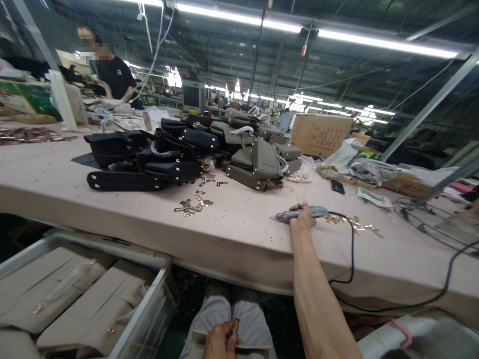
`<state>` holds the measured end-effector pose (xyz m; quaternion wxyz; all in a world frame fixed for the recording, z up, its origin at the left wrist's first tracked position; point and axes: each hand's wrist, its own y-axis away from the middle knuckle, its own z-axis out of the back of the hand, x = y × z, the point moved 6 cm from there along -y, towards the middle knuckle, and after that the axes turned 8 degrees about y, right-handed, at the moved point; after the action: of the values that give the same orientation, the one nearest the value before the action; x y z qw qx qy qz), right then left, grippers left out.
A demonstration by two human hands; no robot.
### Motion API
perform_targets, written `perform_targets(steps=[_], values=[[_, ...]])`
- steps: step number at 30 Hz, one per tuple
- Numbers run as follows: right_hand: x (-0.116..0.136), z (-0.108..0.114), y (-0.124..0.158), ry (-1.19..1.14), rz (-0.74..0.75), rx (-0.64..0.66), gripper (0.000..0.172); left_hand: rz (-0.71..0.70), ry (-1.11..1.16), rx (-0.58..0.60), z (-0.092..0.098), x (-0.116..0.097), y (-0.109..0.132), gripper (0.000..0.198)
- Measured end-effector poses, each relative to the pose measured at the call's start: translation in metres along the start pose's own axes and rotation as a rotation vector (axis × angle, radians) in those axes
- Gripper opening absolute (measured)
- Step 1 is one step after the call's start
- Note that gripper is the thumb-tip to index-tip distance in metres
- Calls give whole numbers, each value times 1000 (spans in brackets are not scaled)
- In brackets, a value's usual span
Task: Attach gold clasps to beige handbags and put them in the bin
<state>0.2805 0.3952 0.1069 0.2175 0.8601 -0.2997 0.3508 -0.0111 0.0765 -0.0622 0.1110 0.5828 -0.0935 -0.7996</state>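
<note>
My right hand is wrapped round a grey electric screwdriver at the table's front part, its thin bit pointing left. A black cord runs from its back end. Low in the view, my left hand is closed on a small gold-coloured metal piece, over a beige bag on my lap. Only part of that bag shows. Loose gold-coloured metal fittings lie right of the screwdriver, and more flat metal plates lie farther left on the table.
Black bags and olive-grey bags are piled mid-table. A plastic crate with beige bags stands at lower left. A cardboard box, a phone and cables are at right. A person in black stands across at left.
</note>
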Motion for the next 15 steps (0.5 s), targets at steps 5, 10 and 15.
perform_targets(steps=[5, 10, 15], values=[[-1, 1, -2, 13, 10, 4, 32, -6, 14, 4, 1, -6, 2, 26], [-2, 2, -3, 22, 31, -8, 38, 9, 42, 8, 1, -6, 3, 32], [-1, 4, -6, 7, 24, -4, 37, 6, 15, -15, 5, -10, 4, 29]])
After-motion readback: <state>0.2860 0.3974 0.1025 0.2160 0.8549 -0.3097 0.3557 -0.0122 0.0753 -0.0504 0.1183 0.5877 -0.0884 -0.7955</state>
